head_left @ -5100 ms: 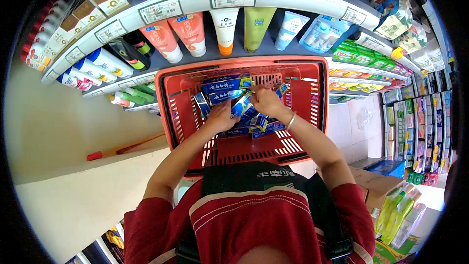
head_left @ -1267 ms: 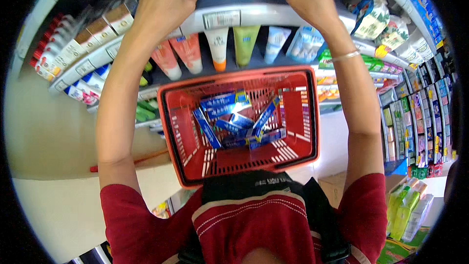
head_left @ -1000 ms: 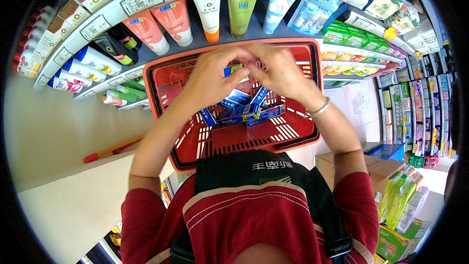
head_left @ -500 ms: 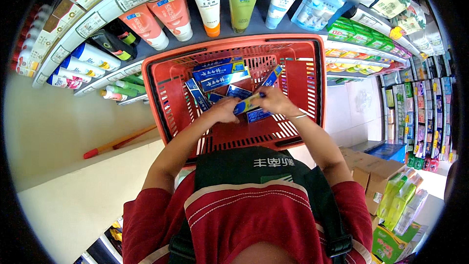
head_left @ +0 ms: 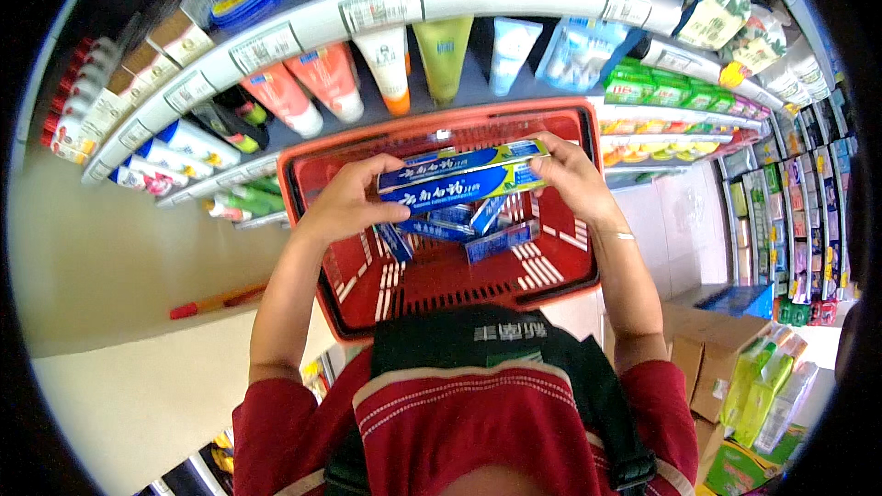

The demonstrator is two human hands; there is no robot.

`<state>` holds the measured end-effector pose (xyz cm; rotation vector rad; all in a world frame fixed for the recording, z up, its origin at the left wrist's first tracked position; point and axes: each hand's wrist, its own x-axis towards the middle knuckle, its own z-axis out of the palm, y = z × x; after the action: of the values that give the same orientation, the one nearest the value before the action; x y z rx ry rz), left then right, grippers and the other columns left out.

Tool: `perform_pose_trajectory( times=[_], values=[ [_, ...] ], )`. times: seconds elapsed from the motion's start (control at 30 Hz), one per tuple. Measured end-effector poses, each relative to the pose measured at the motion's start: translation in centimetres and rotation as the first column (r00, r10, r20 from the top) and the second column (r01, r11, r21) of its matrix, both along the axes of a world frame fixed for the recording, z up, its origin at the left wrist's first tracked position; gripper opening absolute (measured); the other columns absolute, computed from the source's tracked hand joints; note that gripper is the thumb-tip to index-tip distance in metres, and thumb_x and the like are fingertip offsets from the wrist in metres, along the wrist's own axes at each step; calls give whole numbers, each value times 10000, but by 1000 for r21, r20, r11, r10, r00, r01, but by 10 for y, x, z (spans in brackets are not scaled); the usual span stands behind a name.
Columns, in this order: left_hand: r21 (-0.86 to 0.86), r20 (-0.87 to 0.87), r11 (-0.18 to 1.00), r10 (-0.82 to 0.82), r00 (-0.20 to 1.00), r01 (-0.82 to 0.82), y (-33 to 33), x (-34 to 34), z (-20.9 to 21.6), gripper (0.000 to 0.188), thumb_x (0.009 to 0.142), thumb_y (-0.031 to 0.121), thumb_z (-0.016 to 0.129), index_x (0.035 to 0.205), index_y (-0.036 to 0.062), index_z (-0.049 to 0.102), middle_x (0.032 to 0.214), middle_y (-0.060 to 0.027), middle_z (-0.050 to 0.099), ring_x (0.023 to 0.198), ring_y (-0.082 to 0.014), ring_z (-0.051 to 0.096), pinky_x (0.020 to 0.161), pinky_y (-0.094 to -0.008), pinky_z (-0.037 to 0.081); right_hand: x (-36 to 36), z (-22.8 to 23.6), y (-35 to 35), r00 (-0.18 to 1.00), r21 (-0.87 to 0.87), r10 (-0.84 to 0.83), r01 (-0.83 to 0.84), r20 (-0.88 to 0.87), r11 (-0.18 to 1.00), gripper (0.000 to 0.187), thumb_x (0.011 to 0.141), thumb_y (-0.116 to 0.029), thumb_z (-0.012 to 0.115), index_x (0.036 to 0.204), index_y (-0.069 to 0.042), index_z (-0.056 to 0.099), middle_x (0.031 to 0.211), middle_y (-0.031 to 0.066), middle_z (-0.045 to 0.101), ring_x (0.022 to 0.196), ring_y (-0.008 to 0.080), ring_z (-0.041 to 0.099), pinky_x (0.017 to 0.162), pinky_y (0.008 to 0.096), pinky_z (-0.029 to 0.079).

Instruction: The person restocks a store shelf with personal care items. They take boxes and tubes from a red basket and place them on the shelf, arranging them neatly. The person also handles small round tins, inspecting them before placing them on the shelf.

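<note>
Side by side, two long blue toothpaste boxes (head_left: 450, 188) with yellow-green ends are held level over a red plastic shopping basket (head_left: 404, 289). My left hand (head_left: 351, 200) grips their left ends, thumb on the near side. Around the right ends my right hand (head_left: 571, 181) is closed, its thumb pressing the front. Several more blue toothpaste boxes (head_left: 501, 242) lie loosely at different angles in the basket below, partly hidden by the held ones.
A shelf with upright tubes (head_left: 443, 60) and a light blue pouch (head_left: 581, 60) runs behind the basket. Green packs (head_left: 675, 84) stand farther right. Cardboard boxes (head_left: 721, 349) and wrapped packs (head_left: 763, 381) are stacked on the right. A red-tipped wooden stick (head_left: 216, 301) lies to the left.
Both hands have risen from inside the basket and spread apart, now holding two aligned toothpaste boxes. The pair that lay at the basket's back is no longer seen there. The view has shifted slightly.
</note>
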<state>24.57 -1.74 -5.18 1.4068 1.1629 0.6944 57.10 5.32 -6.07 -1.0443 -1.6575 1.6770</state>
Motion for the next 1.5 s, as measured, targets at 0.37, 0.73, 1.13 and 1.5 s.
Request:
perform_pose_trajectory(
  times=[0.37, 0.73, 1.13, 1.5],
  values=[
    [936, -308, 330, 605, 734, 121, 38, -10, 211, 374, 740, 67, 724, 1083, 7, 586, 1004, -132, 596, 944, -299, 595, 816, -359, 467, -49, 193, 68, 969, 966, -235, 129, -75, 223, 428, 781, -164, 752, 1160, -46, 590, 1066, 106, 641, 895, 195, 617, 771, 300, 487],
    [841, -518, 496, 624, 585, 216, 90, -25, 196, 333, 835, 109, 651, 1151, 44, 568, 1060, -147, 623, 1035, -320, 556, 917, -402, 421, -64, 184, 119, 927, 887, -323, -19, 187, 461, 376, 827, -138, 719, 1166, -28, 601, 989, 150, 680, 806, 181, 650, 726, 309, 525],
    [825, -519, 530, 572, 635, 197, 129, -41, 229, 331, 932, 265, 524, 1142, 24, 611, 1147, -205, 618, 1102, -358, 570, 942, -396, 433, -91, 211, 151, 886, 948, -433, -22, 166, 318, 486, 844, -411, 631, 1150, -35, 656, 1127, 199, 652, 851, 311, 653, 798, 392, 511],
    [886, -312, 125, 874, 373, 447, 291, -86, 220, 298, 900, 320, 545, 1137, 160, 629, 1125, -183, 621, 1079, -361, 569, 953, -492, 437, -152, 250, 245, 737, 929, -607, -369, 298, 8, 398, 852, -388, 606, 1159, -137, 638, 1130, 151, 649, 1058, 315, 600, 926, 415, 472]
  ],
)
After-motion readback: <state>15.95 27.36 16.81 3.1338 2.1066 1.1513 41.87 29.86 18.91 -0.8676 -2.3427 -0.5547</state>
